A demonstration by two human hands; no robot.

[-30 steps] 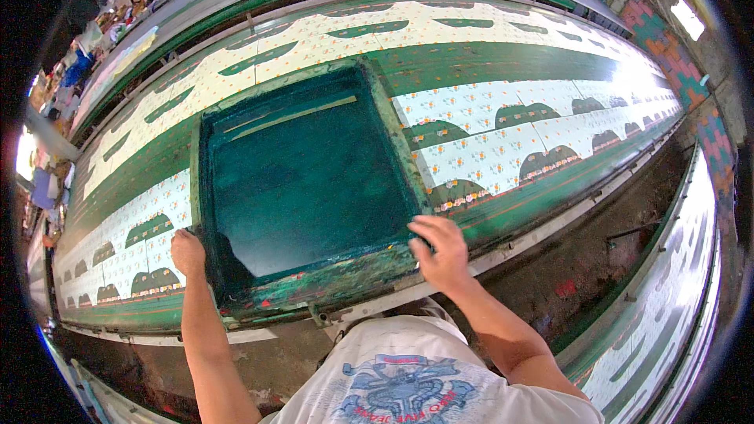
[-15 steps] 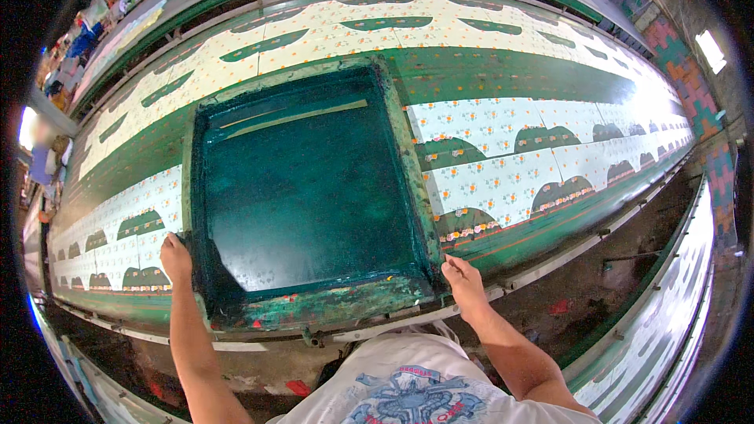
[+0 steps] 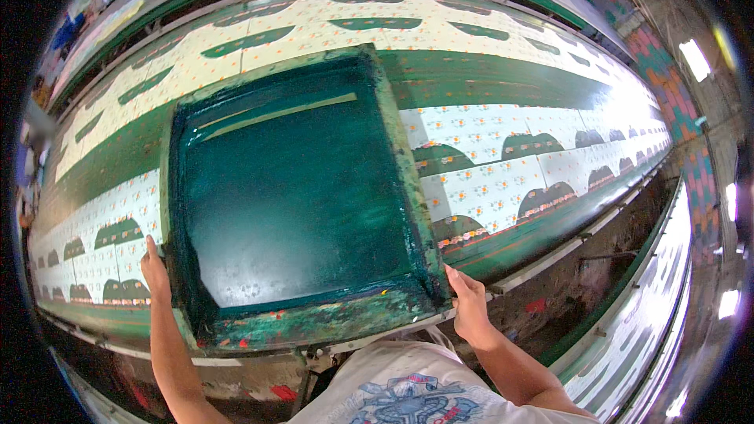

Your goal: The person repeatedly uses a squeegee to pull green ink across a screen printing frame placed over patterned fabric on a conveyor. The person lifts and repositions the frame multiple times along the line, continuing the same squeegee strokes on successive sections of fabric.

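A large screen printing frame (image 3: pixel 398 129) with a dark teal mesh (image 3: pixel 290 196) takes up the middle, its wooden edges stained with paint. My left hand (image 3: pixel 156 271) grips its left side near the front corner, thumb up, the other fingers mostly hidden. On the opposite side, my right hand (image 3: pixel 469 298) holds the frame by the right edge near the front corner. A shadow falls on the cloth along the right edge, so the frame appears raised off the table. Patterned white pieces of cloth (image 3: pixel 487 188) with small orange flowers lie on both sides of it.
The long green printing table (image 3: pixel 463 71) carries a far row of cream printed pieces (image 3: pixel 314 35). A metal rail (image 3: pixel 542 271) runs along its near edge, close to my body. Another table with printed cloth (image 3: pixel 636 314) stands at the lower right.
The frame has shifted slightly left and looks larger, as if lifted nearer to me. Both hands have gone with it, and my right hand is now wrapped more fully on its edge.
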